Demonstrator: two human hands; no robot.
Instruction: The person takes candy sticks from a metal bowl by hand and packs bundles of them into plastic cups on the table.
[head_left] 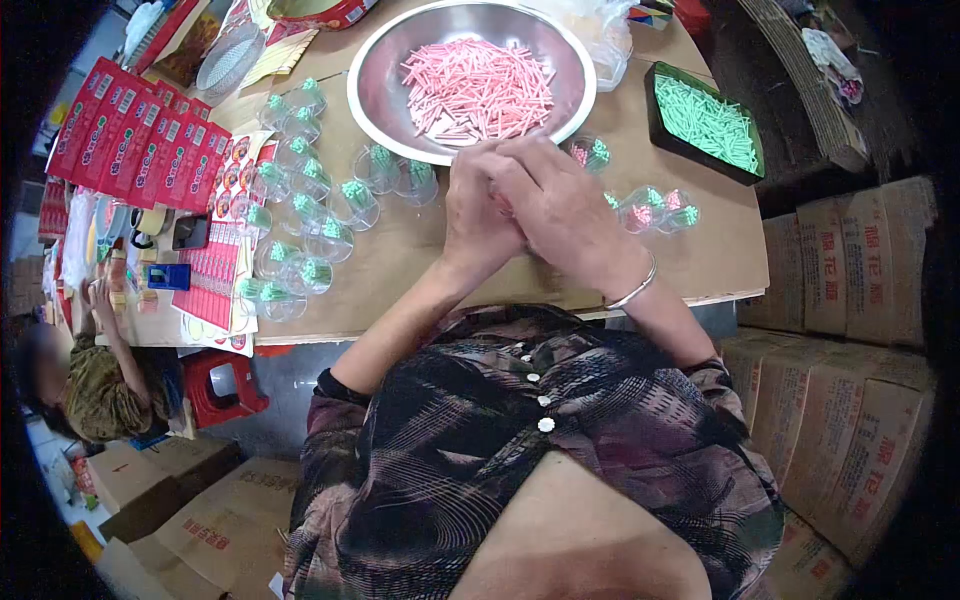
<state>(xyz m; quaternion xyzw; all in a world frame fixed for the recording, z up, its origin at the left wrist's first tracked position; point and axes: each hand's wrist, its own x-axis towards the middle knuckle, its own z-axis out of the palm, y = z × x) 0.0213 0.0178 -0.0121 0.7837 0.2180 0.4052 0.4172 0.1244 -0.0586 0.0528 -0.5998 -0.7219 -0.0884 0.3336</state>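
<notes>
My left hand [478, 205] and my right hand [560, 200] are pressed together at the near rim of a steel bowl [366, 115]. Their fingers are closed around a small bunch of pink sticks [503, 204], mostly hidden by the fingers. Many loose pink sticks [480, 90] lie in the bowl. To the left stand several clear plastic cups [330, 250] filled with green sticks. A cup of green sticks [415, 185] is close beside my left hand. Right of my right hand, more cups [645, 212] hold pink and green sticks.
A black tray [658, 135] of loose green sticks lies at the right. Red printed cards [140, 135] and sticker sheets [215, 290] cover the left side. Cardboard boxes [830, 400] are stacked at the right. A co-worker [100, 385] sits at far left, near a red stool [222, 385].
</notes>
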